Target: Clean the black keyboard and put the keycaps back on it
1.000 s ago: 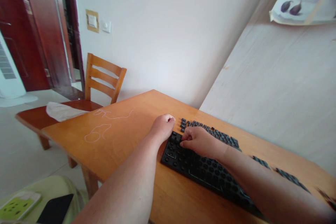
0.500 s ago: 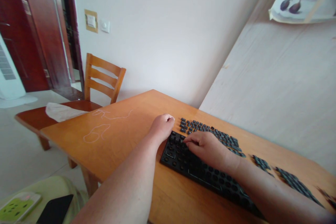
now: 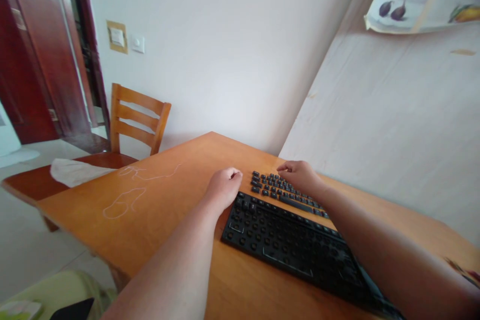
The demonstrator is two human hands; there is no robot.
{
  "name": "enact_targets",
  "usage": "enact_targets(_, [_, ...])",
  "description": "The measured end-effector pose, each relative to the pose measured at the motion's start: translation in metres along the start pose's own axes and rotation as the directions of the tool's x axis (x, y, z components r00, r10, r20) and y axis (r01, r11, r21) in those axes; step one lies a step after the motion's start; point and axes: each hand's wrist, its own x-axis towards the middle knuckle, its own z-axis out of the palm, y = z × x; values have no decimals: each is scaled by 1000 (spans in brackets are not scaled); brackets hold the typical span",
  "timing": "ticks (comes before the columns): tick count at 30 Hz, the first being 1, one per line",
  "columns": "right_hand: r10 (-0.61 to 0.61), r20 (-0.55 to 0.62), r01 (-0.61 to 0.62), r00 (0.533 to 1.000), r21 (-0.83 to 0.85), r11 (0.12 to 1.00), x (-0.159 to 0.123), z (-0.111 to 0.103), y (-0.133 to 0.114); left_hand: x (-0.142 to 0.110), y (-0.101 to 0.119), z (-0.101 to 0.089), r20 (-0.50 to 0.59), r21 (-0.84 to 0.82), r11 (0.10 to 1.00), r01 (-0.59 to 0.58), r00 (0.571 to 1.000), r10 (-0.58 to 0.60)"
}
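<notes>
A black keyboard (image 3: 285,245) lies on the table, most of its key positions bare, with a few keycaps fitted near its far left corner. Just beyond that corner is my left hand (image 3: 224,186), curled closed beside the keyboard; whether it holds anything is hidden. My right hand (image 3: 300,175) hovers over the far edge of the loose black keycaps (image 3: 275,185), which lie in rows behind the keyboard. Its thumb and fingertips are pinched together, and anything between them is too small to make out. My right forearm covers part of the keycap rows and the keyboard's right side.
The wooden table (image 3: 157,220) bears white scribbled lines on its left. A wooden chair (image 3: 137,115) with a white cloth (image 3: 77,172) on its seat stands beyond the left edge. A wall (image 3: 210,60) rises behind. A dark flat object (image 3: 73,310) rests on a pale green seat at lower left.
My right hand has moved off the keyboard's far left part, away and to the right, over the loose keycaps. My left hand stays by the keyboard corner. The view has shifted slightly right.
</notes>
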Motion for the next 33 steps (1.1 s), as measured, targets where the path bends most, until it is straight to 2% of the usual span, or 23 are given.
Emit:
enact_targets(5, [27,75,-25,997,-17,1000,33,14,27,-1,-2,1,11,-34,999,0,1000,0])
enact_targets(10, [22,117,-20,993,-24,1000,50,28,35,-1,-3,1,9,-45,999,-1,1000,1])
enact_targets(18, [29,171,-24,985,-26,999,69,39,42,0,-4,1,16,-31,999,-18,1000,19])
enact_targets(25, [58,156,-55,986,-24,998,71,44,42,0,-4,0,18,-37,999,-10,1000,11])
enact_targets(29, [41,130,-41,991,-3,999,62,34,37,0,-3,-1,18,-38,999,-3,1000,4])
enact_targets(33, [-16,137,9,990,49,999,38,20,20,0,-3,0,13,-51,999,0,1000,1])
